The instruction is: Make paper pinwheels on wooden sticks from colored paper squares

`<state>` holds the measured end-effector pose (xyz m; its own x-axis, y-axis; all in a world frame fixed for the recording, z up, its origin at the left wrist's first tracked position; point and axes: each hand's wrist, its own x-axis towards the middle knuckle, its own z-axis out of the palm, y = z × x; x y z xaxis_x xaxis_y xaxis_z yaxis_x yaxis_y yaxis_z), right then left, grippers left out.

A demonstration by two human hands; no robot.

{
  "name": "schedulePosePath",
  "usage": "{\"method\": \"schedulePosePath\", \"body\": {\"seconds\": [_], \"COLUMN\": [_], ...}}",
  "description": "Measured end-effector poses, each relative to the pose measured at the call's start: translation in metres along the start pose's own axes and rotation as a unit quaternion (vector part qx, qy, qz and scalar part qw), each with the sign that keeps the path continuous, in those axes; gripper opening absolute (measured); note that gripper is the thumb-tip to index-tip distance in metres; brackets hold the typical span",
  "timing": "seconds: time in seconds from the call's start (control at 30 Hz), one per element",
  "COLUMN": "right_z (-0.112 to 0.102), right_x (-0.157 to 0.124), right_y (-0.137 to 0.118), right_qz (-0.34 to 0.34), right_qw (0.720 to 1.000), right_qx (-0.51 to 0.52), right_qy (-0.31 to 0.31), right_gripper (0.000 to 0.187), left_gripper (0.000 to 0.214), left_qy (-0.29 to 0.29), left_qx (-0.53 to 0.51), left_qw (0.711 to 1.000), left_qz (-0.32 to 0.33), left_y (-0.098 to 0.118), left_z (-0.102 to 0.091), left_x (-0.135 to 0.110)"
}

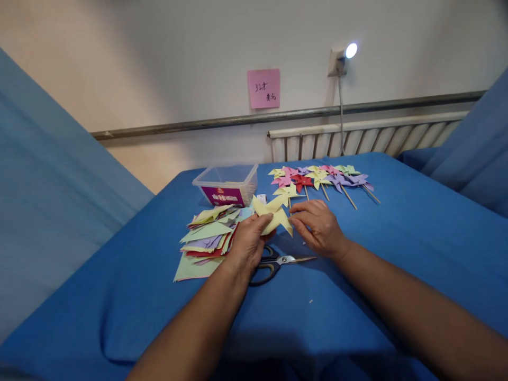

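Note:
My left hand [252, 238] pinches a pale yellow paper pinwheel [273, 212], its thumb pressed on the centre. Just right of it, my right hand [317, 227] has its thumb and fingertips drawn together near one blade; whatever they hold, if anything, is too small to make out. Beneath the hands lie dark-handled scissors [283, 260], blades pointing right. A stack of folded coloured paper [210, 238] sits left of my left hand. Behind the hands, several finished pinwheels on sticks [317, 177] lie in a cluster.
A clear plastic box [226, 185] with a purple label stands behind the paper stack. Blue cloth [357, 296] covers the table. At the back are a wall with a pink note [263, 88], a metal rail [222, 121], a radiator [369, 135] and a lit plug [351, 51]. Blue curtains hang on both sides.

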<state>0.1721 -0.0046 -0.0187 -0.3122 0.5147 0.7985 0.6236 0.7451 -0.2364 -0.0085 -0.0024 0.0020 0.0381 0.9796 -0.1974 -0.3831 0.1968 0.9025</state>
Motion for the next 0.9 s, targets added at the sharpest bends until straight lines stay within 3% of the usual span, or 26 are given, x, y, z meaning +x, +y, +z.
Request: {"method": "schedulePosePath", "body": {"seconds": [0.13,0.47,0.63,0.77,0.83,0.9], "right_z": [0.006,0.018,0.02,0.029,0.038,0.052], "right_x": [-0.003,-0.01,-0.01,0.024,0.06,0.104], "right_y": [0.013,0.031,0.036,0.021,0.011,0.004], "right_qz": [0.085,0.183,0.248,0.227,0.172,0.132], "right_qw": [0.995,0.976,0.95,0.947,0.961,0.978], "right_qx": [0.02,0.085,0.1,0.139,0.149,0.129], "right_qy": [0.046,0.084,0.161,0.179,0.156,0.092], "right_gripper": [0.018,0.017,0.016,0.022,0.021,0.022], "left_gripper": [0.03,0.018,0.021,0.016,0.018,0.021], "left_qy": [-0.006,-0.035,-0.036,-0.026,-0.028,-0.034], "left_qx": [0.023,0.053,0.05,0.052,0.059,0.063], "left_qw": [0.999,0.994,0.993,0.993,0.992,0.991], "left_qz": [-0.038,-0.09,-0.102,-0.103,-0.105,-0.11], "left_y": [-0.003,-0.01,-0.012,-0.016,-0.018,-0.02], "left_z": [0.002,0.007,0.007,0.006,0.005,0.003], "left_x": [0.0,-0.009,-0.009,-0.008,-0.007,-0.006]}}
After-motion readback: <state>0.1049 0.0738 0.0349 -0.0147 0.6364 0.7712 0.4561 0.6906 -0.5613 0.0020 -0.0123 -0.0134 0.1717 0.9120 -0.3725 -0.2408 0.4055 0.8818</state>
